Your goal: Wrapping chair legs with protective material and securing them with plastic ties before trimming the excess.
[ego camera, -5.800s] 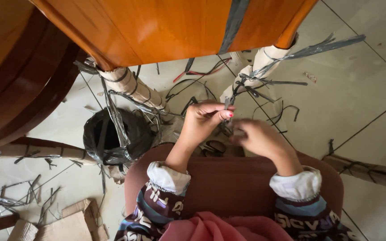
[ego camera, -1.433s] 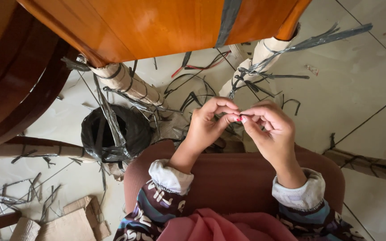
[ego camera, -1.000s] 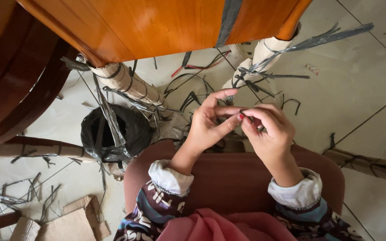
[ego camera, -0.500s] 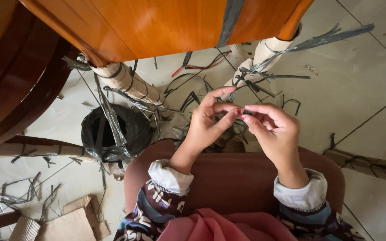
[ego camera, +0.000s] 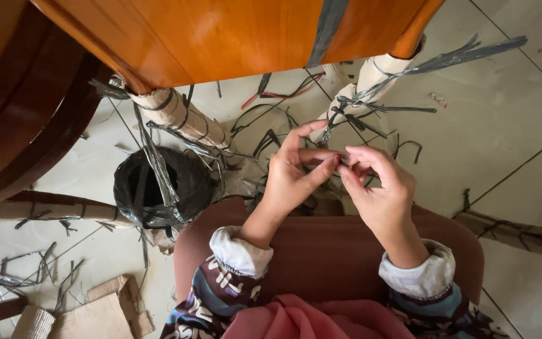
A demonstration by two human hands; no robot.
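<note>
Both hands meet over the lap: left hand (ego camera: 293,179) & right hand (ego camera: 377,188) pinch a thin dark strip (ego camera: 341,162) between thumb and fingers, tips touching. Best keep it taut, pinch close together. Black roll (ego camera: 161,188) sits at 9 o'clock, wrapped leg (ego camera: 352,100) at 12.

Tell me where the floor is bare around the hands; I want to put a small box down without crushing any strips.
The tiled floor is barest at upper right, beyond the right wrapped table leg. It is crowded between the two wrapped legs, where dark strips lie tangled ahead of the left hand and right hand, and around the black roll.
</note>
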